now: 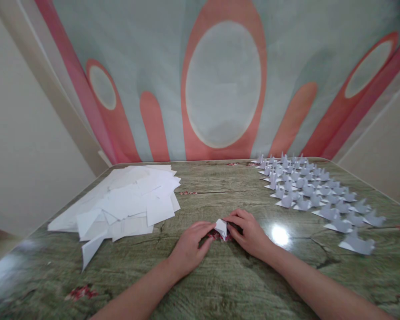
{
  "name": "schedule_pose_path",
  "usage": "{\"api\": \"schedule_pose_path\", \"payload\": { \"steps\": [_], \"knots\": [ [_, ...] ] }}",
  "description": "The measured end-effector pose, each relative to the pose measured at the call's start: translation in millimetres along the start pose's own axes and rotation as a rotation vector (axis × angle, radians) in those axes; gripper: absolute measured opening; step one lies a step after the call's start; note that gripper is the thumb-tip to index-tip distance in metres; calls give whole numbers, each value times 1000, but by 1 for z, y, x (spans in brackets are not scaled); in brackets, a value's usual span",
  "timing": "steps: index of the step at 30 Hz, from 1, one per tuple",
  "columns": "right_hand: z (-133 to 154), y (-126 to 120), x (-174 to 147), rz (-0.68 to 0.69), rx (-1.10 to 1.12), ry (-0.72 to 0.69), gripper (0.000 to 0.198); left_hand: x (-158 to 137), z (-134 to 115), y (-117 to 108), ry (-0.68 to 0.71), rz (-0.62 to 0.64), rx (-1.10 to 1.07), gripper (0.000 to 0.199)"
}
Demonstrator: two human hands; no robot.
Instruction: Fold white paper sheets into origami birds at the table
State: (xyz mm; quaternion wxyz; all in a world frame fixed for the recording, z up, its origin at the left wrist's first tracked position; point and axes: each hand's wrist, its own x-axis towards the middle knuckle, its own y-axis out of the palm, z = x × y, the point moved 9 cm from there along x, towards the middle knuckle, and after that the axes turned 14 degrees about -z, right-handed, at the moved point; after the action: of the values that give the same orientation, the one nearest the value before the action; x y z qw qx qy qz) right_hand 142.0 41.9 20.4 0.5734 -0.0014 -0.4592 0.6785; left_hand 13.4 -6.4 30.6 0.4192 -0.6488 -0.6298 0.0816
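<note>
A small piece of folded white paper (pixel 221 228) is held between my two hands just above the tabletop, near the middle of the table. My left hand (pixel 194 246) pinches its left side with thumb and fingers. On the opposite side, my right hand (pixel 247 231) grips the right edge, thumb below and fingers above. Part of the paper is covered by the fingertips, so its full fold shape cannot be made out.
A loose pile of white paper sheets (pixel 130 191) lies at the left. Several folded white paper birds (pixel 306 191) stand in rows at the right. The wood-patterned table (pixel 216 182) meets a wall with a red and green painted backdrop (pixel 173 80).
</note>
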Motion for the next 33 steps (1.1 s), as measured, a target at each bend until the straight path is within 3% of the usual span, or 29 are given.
{"api": "schedule_pose_path", "payload": {
  "steps": [10,19,26,33],
  "knots": [
    [3,-4,1,-10,51,34,21,2,0,-1,-29,-17,1,33],
    [9,-3,1,-11,93,2,18,15,3,-4,-184,-63,-13,23],
    [7,-7,4,-44,171,32,17,31,16,8,-317,-25,-190,25],
    [4,-11,5,-81,202,73,19,39,23,13,-322,-67,-214,22]
  ]
}}
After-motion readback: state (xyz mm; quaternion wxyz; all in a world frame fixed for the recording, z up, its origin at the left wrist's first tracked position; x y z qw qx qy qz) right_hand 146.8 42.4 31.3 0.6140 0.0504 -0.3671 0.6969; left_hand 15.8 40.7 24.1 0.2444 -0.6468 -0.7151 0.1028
